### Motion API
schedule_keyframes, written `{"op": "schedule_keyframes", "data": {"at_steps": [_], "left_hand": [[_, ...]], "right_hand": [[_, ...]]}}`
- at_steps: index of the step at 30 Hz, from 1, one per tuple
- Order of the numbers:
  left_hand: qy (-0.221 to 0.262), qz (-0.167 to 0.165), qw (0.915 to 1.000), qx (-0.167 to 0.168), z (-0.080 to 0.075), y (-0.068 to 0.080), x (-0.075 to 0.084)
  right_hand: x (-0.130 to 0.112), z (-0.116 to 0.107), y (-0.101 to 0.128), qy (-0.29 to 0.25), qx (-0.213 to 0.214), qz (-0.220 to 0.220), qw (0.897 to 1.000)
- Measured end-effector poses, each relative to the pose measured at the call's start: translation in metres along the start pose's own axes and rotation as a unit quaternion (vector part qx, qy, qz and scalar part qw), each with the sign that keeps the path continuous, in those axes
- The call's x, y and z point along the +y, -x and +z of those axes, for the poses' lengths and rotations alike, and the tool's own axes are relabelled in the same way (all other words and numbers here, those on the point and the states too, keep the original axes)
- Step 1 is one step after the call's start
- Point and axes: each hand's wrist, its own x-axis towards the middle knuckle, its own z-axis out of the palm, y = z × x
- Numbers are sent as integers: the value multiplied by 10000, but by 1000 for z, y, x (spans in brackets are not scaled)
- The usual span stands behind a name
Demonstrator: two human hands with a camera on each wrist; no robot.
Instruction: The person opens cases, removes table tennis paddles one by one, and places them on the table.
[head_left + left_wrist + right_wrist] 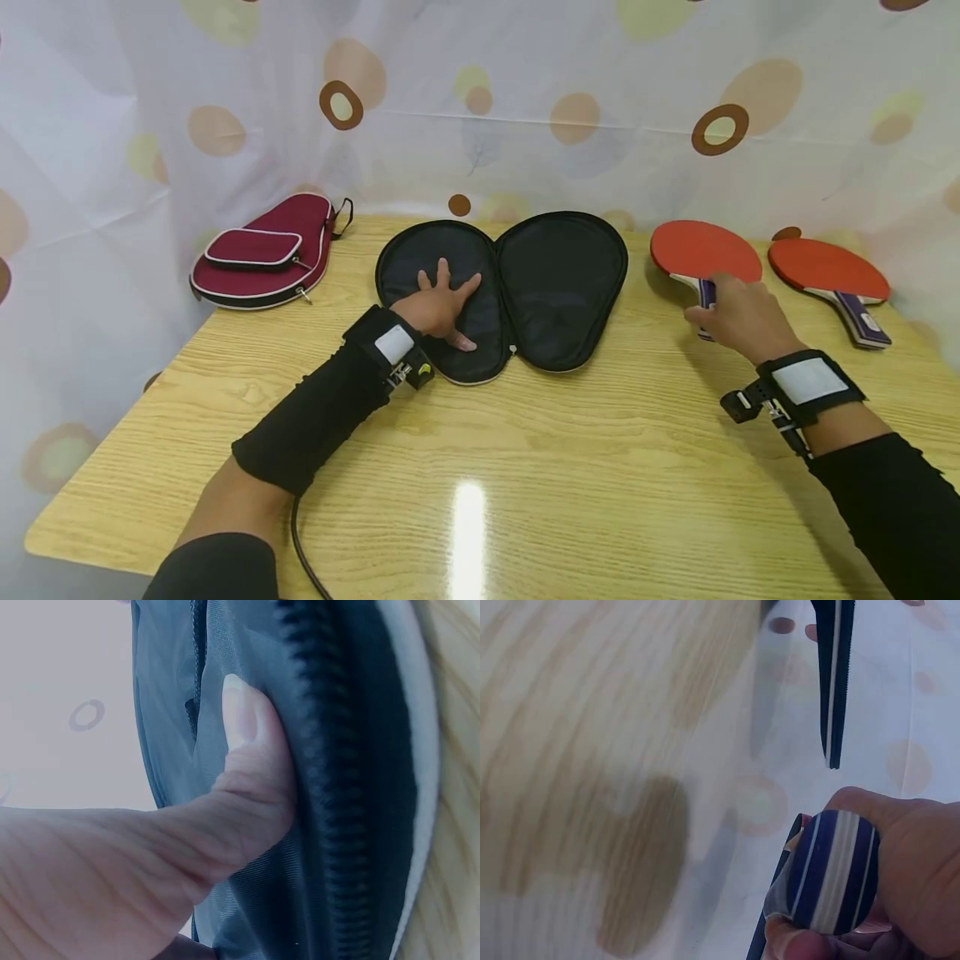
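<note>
An unzipped black paddle case lies spread in two halves on the table. My left hand rests on the left half with its fingers spread. In the left wrist view, the thumb presses the dark lining beside the zipper teeth. My right hand grips the handle of a red table tennis paddle, whose blade tilts up at the far side. The striped butt of its handle faces the right wrist camera, and the fingers wrap around it.
A second red paddle lies at the right, its purple handle toward me. At the back left sits a closed maroon paddle case with a front pocket and strap. A patterned curtain hangs behind the wooden table.
</note>
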Motion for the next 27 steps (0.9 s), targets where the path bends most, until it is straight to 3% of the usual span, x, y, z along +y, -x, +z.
{"op": "schedule_keyframes", "data": {"at_steps": [11,27], "left_hand": [[-30,75,10000,43,0,0,-2],[-28,30,10000,39,1,-4,-1]], "right_hand": [[-2,14,1,116,-314,-150,9993],[-2,19,-1,350,-553,-42,9978]]}}
